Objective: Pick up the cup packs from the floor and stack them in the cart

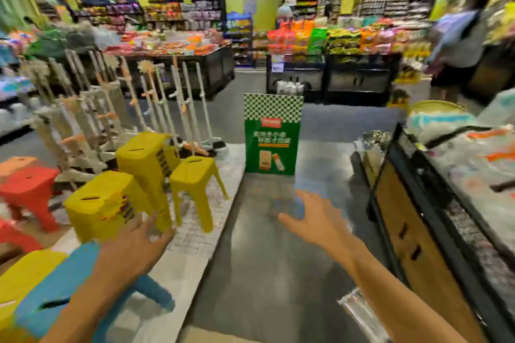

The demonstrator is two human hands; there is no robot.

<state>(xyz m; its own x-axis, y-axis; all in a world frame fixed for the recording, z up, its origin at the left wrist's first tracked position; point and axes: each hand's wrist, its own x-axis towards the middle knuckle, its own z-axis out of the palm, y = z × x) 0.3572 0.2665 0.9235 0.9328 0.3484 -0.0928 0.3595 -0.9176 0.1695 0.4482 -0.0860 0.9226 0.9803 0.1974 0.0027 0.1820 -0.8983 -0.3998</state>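
Note:
I am in a shop aisle and the picture is blurred. My left hand (133,245) reaches forward at the lower left, fingers apart, holding nothing. My right hand (312,214) stretches out over the grey floor (278,273) in the middle, fingers spread and empty. Clear plastic-wrapped packs (374,138) lie on the floor by the right-hand counter, and another shiny wrapped pack (359,312) shows at the lower right. I cannot tell whether they hold cups. No cart is plainly in view.
Yellow stools (150,159), a red stool (30,186) and a blue stool (55,298) stand on a pale mat at the left. A green standing sign (271,142) blocks the aisle ahead. A black-and-wood counter (418,231) runs along the right. A person (459,36) stands far right.

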